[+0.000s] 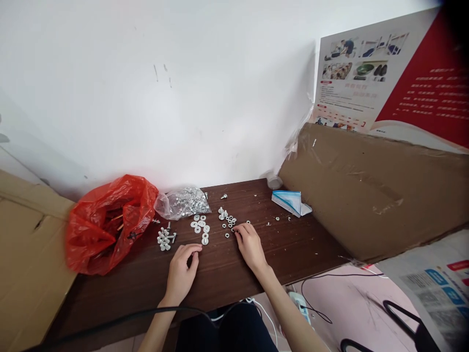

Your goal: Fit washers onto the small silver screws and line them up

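My left hand (182, 273) rests over the brown table's front half, thumb and fingertips drawn together. Whatever they may pinch is hidden. Just beyond those fingertips lie several flat metal washers (201, 224). My right hand (251, 246) reaches down into a loose group of hex nuts (227, 235), its fingertips closed around a small nut at the table surface. Behind the nuts, several bolts with washers on them (222, 213) stand in a cluster. Left of my left hand, several bolts (163, 239) stand close together, with a few lying beside them.
A red plastic bag (110, 225) sits open at the left, next to a clear bag of small metal parts (185, 203). At the back right are a blue and white packet (291, 202) and a cardboard panel (373, 190). A black cable (139, 315) crosses the near side.
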Action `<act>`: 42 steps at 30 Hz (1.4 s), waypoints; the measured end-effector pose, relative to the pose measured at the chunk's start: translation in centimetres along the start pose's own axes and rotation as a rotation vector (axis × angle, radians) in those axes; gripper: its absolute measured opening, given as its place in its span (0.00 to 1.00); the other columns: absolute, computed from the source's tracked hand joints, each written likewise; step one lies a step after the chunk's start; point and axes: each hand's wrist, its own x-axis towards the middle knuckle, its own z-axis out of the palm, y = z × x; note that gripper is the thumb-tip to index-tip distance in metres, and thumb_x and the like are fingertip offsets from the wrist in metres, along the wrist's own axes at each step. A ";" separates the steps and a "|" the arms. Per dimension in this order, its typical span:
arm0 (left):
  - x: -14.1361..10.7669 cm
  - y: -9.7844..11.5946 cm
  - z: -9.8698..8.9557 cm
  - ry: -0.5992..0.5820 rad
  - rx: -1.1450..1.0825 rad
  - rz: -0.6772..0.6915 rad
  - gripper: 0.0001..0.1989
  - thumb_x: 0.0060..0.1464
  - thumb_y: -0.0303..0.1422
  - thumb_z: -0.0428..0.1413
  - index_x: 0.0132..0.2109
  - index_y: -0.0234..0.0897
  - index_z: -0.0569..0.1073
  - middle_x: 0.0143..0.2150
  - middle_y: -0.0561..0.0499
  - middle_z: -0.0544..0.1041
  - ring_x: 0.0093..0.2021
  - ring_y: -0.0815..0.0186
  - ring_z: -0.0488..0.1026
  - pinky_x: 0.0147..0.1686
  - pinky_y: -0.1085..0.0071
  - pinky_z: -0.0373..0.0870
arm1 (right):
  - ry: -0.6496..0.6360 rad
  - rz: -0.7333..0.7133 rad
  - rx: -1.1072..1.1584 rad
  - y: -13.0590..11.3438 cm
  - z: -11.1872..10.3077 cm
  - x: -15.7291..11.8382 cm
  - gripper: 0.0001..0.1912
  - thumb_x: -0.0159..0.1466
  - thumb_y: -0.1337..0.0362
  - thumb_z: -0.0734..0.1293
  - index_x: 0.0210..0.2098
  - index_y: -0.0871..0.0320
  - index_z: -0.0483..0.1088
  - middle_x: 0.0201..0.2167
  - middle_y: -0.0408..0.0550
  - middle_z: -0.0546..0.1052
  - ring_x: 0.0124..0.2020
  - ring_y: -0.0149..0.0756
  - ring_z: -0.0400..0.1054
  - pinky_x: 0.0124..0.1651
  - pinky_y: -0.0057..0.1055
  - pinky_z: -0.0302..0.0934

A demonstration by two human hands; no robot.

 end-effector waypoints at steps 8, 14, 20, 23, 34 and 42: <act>0.6 0.1 0.5 -0.019 0.058 -0.089 0.15 0.61 0.35 0.47 0.51 0.38 0.72 0.38 0.50 0.76 0.28 0.68 0.68 0.35 0.70 0.68 | -0.074 -0.100 0.295 -2.9 0.5 -0.4 0.09 0.67 0.67 0.58 0.40 0.56 0.70 0.39 0.50 0.75 0.41 0.37 0.69 0.46 0.34 0.65; 1.4 1.1 1.1 -0.043 0.217 -0.203 0.14 0.59 0.36 0.49 0.50 0.43 0.73 0.35 0.53 0.75 0.32 0.66 0.71 0.29 0.73 0.62 | -0.039 0.006 0.508 -6.2 3.1 0.6 0.05 0.64 0.69 0.63 0.37 0.56 0.71 0.36 0.46 0.76 0.40 0.35 0.70 0.45 0.31 0.65; 1.9 1.6 1.5 -0.067 0.305 -0.294 0.12 0.59 0.31 0.50 0.46 0.41 0.75 0.36 0.52 0.75 0.37 0.65 0.72 0.32 0.74 0.60 | -0.025 -0.094 0.502 -7.1 4.3 0.4 0.05 0.64 0.69 0.62 0.35 0.56 0.70 0.35 0.48 0.75 0.39 0.37 0.68 0.44 0.34 0.64; 2.0 1.8 1.5 -0.071 0.299 -0.303 0.11 0.59 0.31 0.51 0.45 0.43 0.76 0.36 0.52 0.75 0.37 0.66 0.72 0.33 0.74 0.60 | -0.017 -0.085 0.497 -6.9 4.4 0.1 0.05 0.64 0.70 0.63 0.35 0.56 0.70 0.36 0.48 0.75 0.40 0.38 0.68 0.44 0.35 0.65; 2.5 2.1 1.4 -0.100 0.306 -0.295 0.11 0.58 0.30 0.51 0.44 0.43 0.77 0.34 0.53 0.75 0.37 0.65 0.72 0.35 0.73 0.61 | -0.024 -0.102 0.452 -6.7 4.8 0.0 0.06 0.64 0.71 0.62 0.34 0.56 0.69 0.36 0.49 0.73 0.39 0.38 0.68 0.44 0.35 0.65; 2.7 2.0 1.5 -0.101 0.340 -0.279 0.12 0.57 0.31 0.51 0.46 0.44 0.75 0.34 0.54 0.77 0.37 0.66 0.72 0.34 0.73 0.60 | -0.063 0.039 0.560 -6.3 5.1 0.4 0.03 0.61 0.70 0.64 0.31 0.56 0.68 0.32 0.45 0.72 0.33 0.35 0.67 0.38 0.31 0.64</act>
